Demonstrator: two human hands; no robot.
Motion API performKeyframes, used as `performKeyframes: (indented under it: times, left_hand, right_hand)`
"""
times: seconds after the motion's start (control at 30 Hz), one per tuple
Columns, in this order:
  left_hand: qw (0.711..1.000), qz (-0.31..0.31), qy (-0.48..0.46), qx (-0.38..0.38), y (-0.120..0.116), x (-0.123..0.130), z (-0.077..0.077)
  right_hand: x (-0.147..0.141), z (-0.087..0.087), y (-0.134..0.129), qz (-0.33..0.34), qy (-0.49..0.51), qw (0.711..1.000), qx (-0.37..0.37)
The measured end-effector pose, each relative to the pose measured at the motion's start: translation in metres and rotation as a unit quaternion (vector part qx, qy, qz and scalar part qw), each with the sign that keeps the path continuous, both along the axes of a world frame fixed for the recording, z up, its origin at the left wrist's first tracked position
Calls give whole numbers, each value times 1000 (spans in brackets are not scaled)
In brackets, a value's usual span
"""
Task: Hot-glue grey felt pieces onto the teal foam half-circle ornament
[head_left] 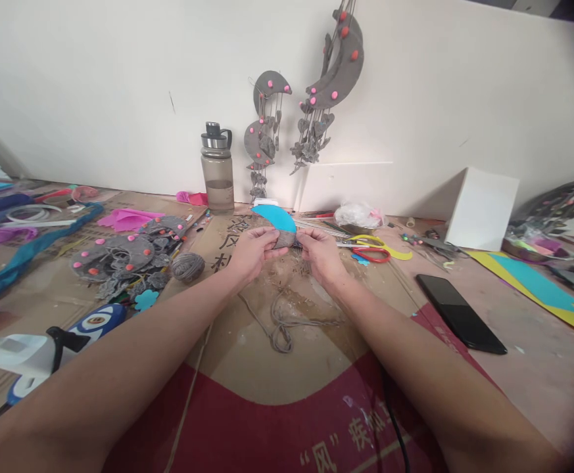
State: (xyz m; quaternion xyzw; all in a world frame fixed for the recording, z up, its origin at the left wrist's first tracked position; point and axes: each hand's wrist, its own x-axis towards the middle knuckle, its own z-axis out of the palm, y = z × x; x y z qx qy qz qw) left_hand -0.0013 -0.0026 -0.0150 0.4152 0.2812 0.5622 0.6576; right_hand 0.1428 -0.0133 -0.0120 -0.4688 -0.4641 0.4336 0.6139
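A blue crescent (277,218) is held up over the cardboard, its lower part wrapped in grey yarn (285,240). My left hand (252,253) pinches the crescent from the left, with thumb and fingers at the wrapped part. On the other side, my right hand (320,255) is closed, its fingertips pinching the grey yarn close to the crescent's lower end. Loose yarn trails below the hands and lies in loops on the cardboard (247,368). Left of my left hand rests a grey yarn ball (189,267).
Scissors (371,254) lie right of my right hand, with a black phone (459,312) farther right. A water bottle (217,171) stands by the wall. At left are a finished grey crescent ornament (114,257) and a glue gun (64,348). Crescent ornaments (348,62) hang behind.
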Motion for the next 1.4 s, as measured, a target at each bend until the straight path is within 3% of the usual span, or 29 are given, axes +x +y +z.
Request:
performKeyframes:
  times: [0.27,0.77,1.4]
  left_hand:
    - [1000,2,1,-10,0,-1,-1]
    - [1000,-18,22,4,3,-4,0]
    - [998,-36,21,-56,11,-4,-5]
  right_hand:
    - [-3,9,-7,23,43,998,-26]
    - [-5,8,-8,25,45,999,-15]
    - [-8,10,-11,63,58,996,-29]
